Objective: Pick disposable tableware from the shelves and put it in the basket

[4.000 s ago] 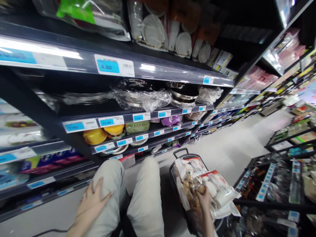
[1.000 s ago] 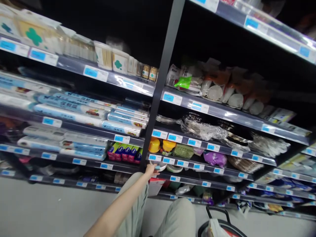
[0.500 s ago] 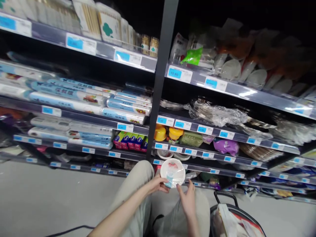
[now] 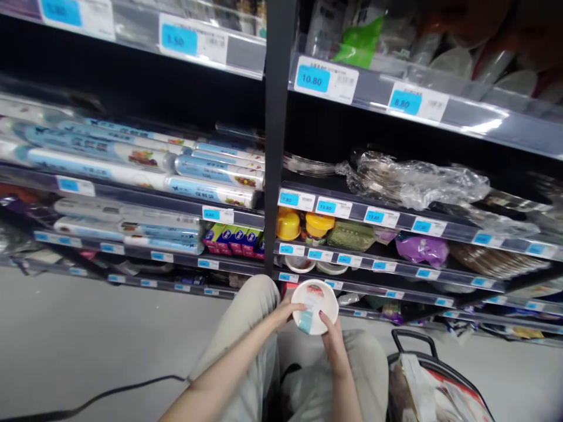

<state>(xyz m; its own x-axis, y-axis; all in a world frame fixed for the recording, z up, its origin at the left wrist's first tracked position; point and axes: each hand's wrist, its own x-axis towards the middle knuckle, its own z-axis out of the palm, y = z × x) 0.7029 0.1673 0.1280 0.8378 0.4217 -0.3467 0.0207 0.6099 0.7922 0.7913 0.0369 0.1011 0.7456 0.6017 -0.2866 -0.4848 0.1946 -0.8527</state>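
Both my hands hold a round white bowl pack (image 4: 315, 306) with a red and blue label, just above my knees. My left hand (image 4: 284, 315) grips its left rim with the fingers curled over. On the lower right rim sits my right hand (image 4: 331, 335), fingers closed on it. My light trousers (image 4: 246, 328) show below, as I crouch before the shelves. Similar white bowls (image 4: 308, 265) lie on the low shelf right behind the pack.
Dark shelving (image 4: 272, 135) with blue price tags fills the view. Film rolls (image 4: 132, 158) sit left; yellow lidded cups (image 4: 303, 225), a purple bag (image 4: 422, 249) and wrapped plates (image 4: 413, 179) right. A shopping basket (image 4: 431, 381) stands by my right knee. A black cable (image 4: 88, 401) crosses the grey floor.
My left hand reached to the low shelf, drew out the white bowl pack, and my right hand came up to hold it too. The view has moved closer to the shelves.
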